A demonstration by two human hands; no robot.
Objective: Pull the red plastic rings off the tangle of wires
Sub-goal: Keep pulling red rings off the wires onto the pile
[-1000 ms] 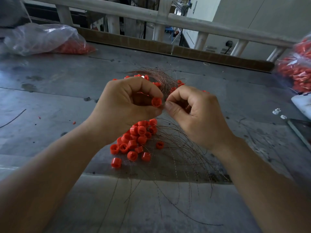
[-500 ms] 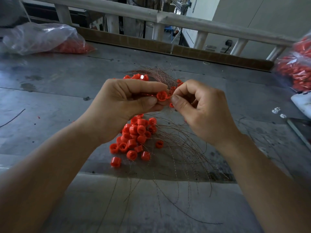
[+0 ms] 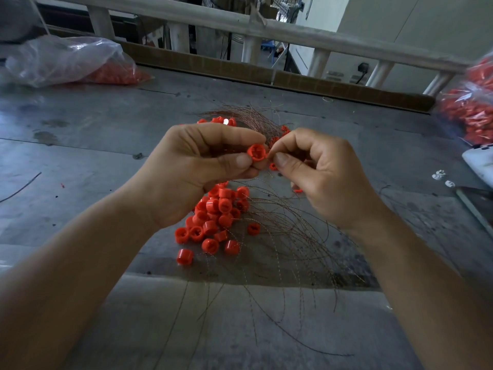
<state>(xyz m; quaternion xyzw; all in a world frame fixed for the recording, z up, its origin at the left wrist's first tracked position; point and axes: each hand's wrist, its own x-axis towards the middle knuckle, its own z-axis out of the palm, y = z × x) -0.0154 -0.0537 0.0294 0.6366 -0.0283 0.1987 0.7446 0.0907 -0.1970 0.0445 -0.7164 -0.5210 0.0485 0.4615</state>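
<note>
My left hand pinches a red plastic ring between thumb and forefinger above the grey table. Close on its right, my right hand pinches a thin wire at the ring's edge with thumb and forefinger. A tangle of thin coppery wires spreads over the table under both hands and toward the front edge. A heap of loose red rings lies below my left hand. More red rings still sit among the wires behind my hands.
A clear plastic bag with red pieces lies at the back left. Another bag of red pieces is at the right edge, with a white object below it. A wooden rail runs along the back.
Both hands have risen a little and the ring has turned so that its open end faces me. My right fingers have closed in on the ring's edge.
</note>
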